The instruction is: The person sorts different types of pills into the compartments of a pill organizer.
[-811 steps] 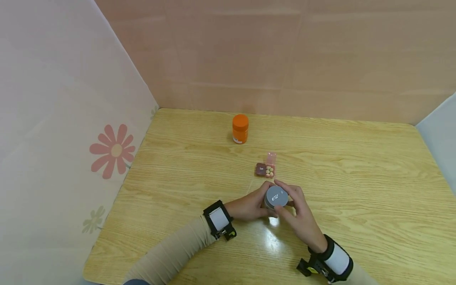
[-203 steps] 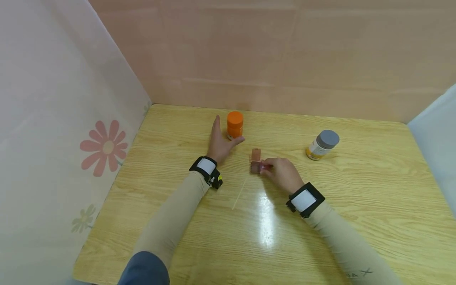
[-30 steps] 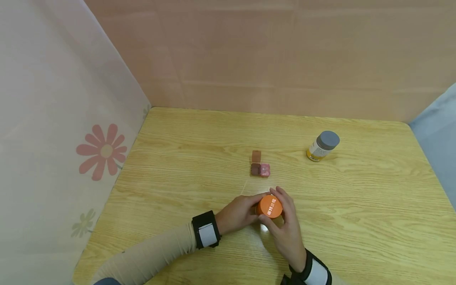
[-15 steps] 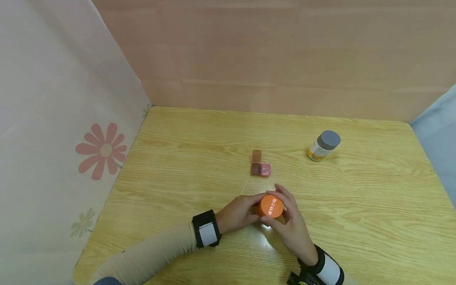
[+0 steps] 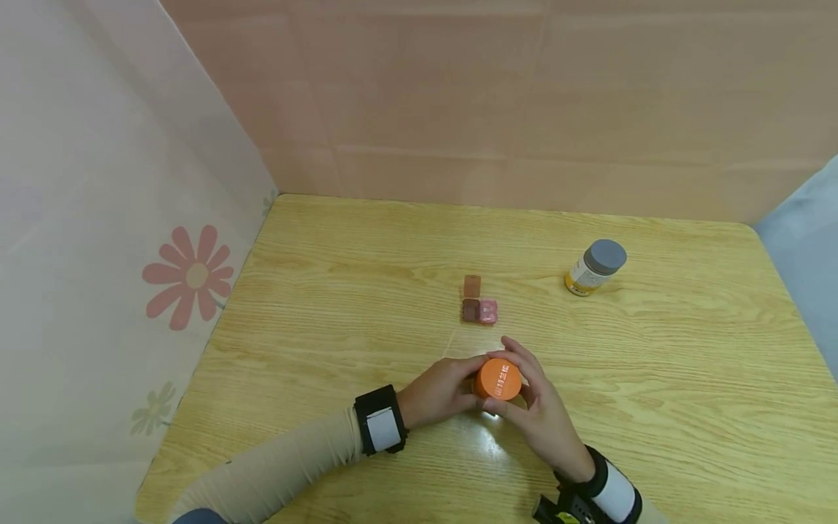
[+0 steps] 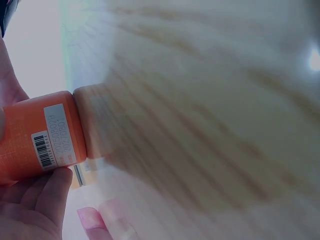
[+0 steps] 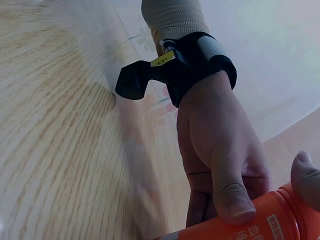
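An orange bottle [image 5: 483, 391] stands upright between both hands near the table's front. Around its body curls my left hand [image 5: 437, 395], with the thumb pressed on the side in the right wrist view. My right hand [image 5: 540, 418] grips the orange screw cap [image 5: 499, 379] from the right, fingers and thumb at its rim. A barcode label [image 6: 52, 142] shows low on the bottle in the left wrist view. Beyond the hands lies a small pill case [image 5: 471, 311]. Its brown lid [image 5: 472, 286] is flipped back, while the pink lid [image 5: 488, 311] is down.
A white and yellow bottle with a grey cap [image 5: 605, 257] stands at the back right of the wooden table [image 5: 353, 291]. Cloth panels surround the table at the back and sides; the left one bears a pink flower [image 5: 196, 276].
Earlier both hands held the grey-capped bottle; it now stands back right. The orange bottle came forward from the back. The pink lid closed, the brown one opened. Lately the cap turned slightly.
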`<action>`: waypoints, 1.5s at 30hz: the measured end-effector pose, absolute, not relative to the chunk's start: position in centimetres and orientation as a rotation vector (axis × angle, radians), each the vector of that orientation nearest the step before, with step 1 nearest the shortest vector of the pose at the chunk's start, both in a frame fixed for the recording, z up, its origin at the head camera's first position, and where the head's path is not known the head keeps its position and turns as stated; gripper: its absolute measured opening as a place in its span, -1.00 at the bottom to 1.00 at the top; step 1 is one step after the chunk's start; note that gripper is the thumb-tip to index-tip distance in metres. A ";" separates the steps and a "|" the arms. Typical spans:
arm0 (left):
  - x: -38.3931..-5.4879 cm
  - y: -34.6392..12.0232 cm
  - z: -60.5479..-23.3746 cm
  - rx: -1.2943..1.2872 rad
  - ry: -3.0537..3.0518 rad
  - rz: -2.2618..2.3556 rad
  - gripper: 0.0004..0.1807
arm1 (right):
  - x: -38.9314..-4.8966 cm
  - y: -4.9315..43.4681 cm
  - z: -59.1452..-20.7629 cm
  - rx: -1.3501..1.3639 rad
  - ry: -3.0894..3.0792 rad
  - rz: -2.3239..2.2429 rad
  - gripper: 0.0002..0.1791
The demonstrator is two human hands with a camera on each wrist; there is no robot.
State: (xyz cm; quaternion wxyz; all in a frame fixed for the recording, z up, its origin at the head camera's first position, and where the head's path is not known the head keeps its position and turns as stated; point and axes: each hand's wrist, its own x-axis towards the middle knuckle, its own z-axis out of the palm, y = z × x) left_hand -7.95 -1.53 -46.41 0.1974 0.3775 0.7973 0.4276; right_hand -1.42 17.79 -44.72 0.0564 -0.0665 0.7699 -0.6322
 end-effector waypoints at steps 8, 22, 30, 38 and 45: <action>-7.9 -1.6 -46.0 1.092 2.239 1.178 -0.34 | -1.7 18.2 -44.6 -0.238 2.268 -1.919 -0.40; -8.4 -1.3 -46.2 1.130 2.237 1.178 -0.30 | -2.3 19.2 -44.1 -0.245 2.106 -1.932 -0.40; -8.9 -0.9 -46.4 1.127 2.216 1.196 -0.43 | -1.4 17.8 -44.8 -0.116 2.386 -1.953 -0.24; -8.9 -0.9 -46.4 1.099 2.200 1.191 -0.42 | -1.2 17.4 -45.2 -0.160 2.464 -2.022 -0.23; -8.9 -1.0 -46.5 1.110 2.201 1.199 -0.41 | -1.2 17.0 -45.6 -0.126 2.469 -2.037 -0.21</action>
